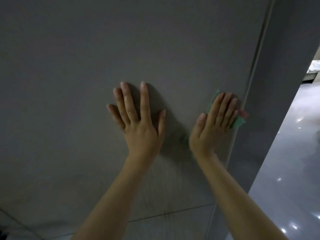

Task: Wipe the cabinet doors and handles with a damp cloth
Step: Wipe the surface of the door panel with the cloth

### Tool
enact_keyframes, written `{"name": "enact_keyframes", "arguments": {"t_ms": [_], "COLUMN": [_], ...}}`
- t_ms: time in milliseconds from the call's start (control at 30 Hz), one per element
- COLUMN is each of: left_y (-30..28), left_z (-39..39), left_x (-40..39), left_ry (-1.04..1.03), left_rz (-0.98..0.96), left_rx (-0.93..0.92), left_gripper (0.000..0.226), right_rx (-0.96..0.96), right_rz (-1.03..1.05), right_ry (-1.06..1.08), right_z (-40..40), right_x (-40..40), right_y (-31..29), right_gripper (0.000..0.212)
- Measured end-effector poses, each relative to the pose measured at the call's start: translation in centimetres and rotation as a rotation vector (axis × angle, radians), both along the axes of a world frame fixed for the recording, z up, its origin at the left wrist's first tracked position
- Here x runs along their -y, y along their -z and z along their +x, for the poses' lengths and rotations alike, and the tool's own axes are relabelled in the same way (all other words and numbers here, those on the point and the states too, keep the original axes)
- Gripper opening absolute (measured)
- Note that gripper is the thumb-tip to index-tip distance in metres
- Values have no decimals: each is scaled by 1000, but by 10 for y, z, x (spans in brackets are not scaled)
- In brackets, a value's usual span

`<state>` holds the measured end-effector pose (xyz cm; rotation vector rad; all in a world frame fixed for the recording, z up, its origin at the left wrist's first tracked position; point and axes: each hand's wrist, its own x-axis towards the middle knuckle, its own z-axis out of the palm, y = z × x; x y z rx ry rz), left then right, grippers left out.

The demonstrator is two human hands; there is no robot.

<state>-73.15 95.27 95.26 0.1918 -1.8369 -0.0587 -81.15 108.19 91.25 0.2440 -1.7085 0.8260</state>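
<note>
A flat, matte grey cabinet door [121, 49] fills most of the view, upright and shut, its right edge running along a narrow vertical groove. A green damp cloth [239, 122] lies pressed flat against the door just beside that right edge; only its corners show, one at the top left and one at the lower right.

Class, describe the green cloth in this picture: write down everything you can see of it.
The green cloth is mostly hidden under the right hand, whose straight fingers press it flat against the grey cabinet door. Only two bits show: a corner above the fingertips and a larger patch below the little finger. It looks like thin, soft fabric. It lies near the door's right edge, beside the vertical seam. Whether it is wet cannot be told.
</note>
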Motion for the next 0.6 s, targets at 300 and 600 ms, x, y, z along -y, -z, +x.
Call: {"name": "enact_keyframes", "arguments": {"t_ms": [300, 600], "left_y": [42, 75], "left_z": [24, 19], "left_x": [5, 44], "left_ry": [79, -46], "left_rz": [-49, -207], "left_rx": [-36, -53], "left_gripper": [59, 59], "right_rx": [32, -238], "right_rz": [89, 432], "right_ry": [30, 18], "right_z": [-6, -22], "right_x": [-21, -34], "right_y": [48, 63], "right_gripper": [55, 55]}}
